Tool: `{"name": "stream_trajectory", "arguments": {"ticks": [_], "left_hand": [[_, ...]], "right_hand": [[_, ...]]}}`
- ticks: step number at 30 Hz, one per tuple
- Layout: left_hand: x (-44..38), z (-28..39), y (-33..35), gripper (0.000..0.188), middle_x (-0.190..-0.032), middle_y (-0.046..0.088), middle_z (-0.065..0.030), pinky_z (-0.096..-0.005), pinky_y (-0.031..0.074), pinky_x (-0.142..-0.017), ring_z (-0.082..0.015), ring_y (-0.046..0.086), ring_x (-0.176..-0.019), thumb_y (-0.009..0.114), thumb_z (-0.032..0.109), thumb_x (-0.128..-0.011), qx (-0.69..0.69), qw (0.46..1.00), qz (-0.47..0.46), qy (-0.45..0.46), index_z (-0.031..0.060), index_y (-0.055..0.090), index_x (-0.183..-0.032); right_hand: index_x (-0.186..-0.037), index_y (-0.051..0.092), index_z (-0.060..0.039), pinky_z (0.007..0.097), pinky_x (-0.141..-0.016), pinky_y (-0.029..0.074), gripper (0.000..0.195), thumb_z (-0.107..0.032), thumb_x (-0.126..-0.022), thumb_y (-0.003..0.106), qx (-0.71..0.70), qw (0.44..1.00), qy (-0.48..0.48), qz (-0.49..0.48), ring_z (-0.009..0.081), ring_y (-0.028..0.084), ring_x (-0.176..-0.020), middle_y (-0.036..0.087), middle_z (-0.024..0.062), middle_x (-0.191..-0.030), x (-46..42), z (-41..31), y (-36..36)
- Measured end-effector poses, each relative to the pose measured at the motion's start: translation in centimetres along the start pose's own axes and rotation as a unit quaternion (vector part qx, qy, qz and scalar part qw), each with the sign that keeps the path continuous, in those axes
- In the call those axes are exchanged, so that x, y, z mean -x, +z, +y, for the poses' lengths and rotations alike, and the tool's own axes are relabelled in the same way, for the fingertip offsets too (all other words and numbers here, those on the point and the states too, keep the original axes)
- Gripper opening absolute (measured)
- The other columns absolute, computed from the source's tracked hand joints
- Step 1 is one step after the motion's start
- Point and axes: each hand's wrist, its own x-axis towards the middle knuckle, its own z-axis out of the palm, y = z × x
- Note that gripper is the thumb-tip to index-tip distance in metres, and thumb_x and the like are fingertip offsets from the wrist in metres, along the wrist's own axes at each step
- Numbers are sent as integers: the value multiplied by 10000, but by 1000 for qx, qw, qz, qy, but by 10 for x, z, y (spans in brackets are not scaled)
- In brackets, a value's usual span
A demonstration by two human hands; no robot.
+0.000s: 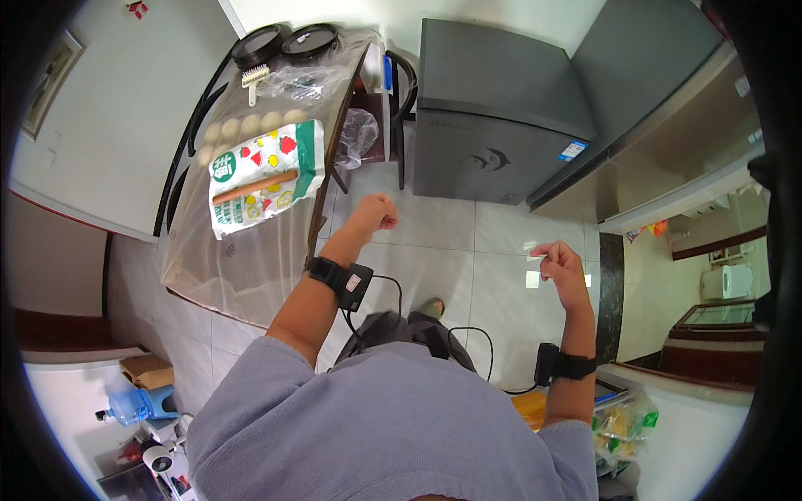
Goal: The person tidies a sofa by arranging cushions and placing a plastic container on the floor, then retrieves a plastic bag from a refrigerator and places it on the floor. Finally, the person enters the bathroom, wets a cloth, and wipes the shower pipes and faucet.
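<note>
My left hand (377,214) is curled into a loose fist above the tiled floor, beside the table's right edge; no object shows in it. Farther right, my right hand (559,268) hangs over the floor with bent, slightly parted fingers and nothing visible between them. The table (250,269) wears a clear plastic cover. On it lies a printed plastic bag (269,160) with fruit pictures, and a wooden rolling pin (255,187) rests across the bag. Several pale dough balls (250,124) sit in rows at the bag's far side, some partly covered by it.
Black round pans (311,40) and a spiked dough docker (253,81) lie near crumpled clear plastic (304,82) at the table's far end. A dark chest freezer (501,113) stands ahead, with a black chair (404,87) beside it. A doorway opens at right. Cables hang from both wrist devices.
</note>
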Motion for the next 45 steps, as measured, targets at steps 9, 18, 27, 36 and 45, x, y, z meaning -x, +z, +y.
{"name": "stream_trajectory", "arguments": {"ticks": [9,18,27,36,45], "left_hand": [[-138,50,-18,115,-769,576,-48,-290,482,-575,-176,590,-658,582,83,-735,30,995,90,-34,54,565,-845],[-347,87,-61,463,-1007,610,-176,-361,489,-746,-293,600,-922,650,211,-701,-215,913,344,44,-41,555,-1078],[-426,61,-83,379,-1010,613,-221,-421,456,-831,-377,567,-985,674,282,-703,-362,882,302,0,9,622,-961],[-431,46,-84,325,-929,639,-202,-396,468,-781,-344,603,-911,669,246,-701,-301,885,354,33,62,653,-969],[-330,113,-70,306,-881,671,-95,-286,468,-741,-158,619,-804,680,146,-734,-174,914,357,76,-7,648,-996]], "right_hand": [[-824,569,-36,204,-575,395,96,-25,-761,497,62,990,83,-92,61,463,-627,591,13,-790,-188,-13,-13],[-861,583,-40,205,-578,405,87,-46,-798,524,114,981,142,-68,60,477,-633,566,-10,-748,-315,-12,-29],[-867,579,-46,206,-587,407,74,-67,-804,546,164,963,169,-127,56,470,-637,568,-19,-758,-395,-11,-43],[-860,576,-39,210,-591,414,77,-63,-797,538,177,958,165,-151,59,475,-643,571,-12,-771,-422,-16,-73],[-871,571,-32,222,-612,432,90,-73,-799,533,121,965,187,-137,73,507,-670,605,7,-810,-424,-9,-83]]}}
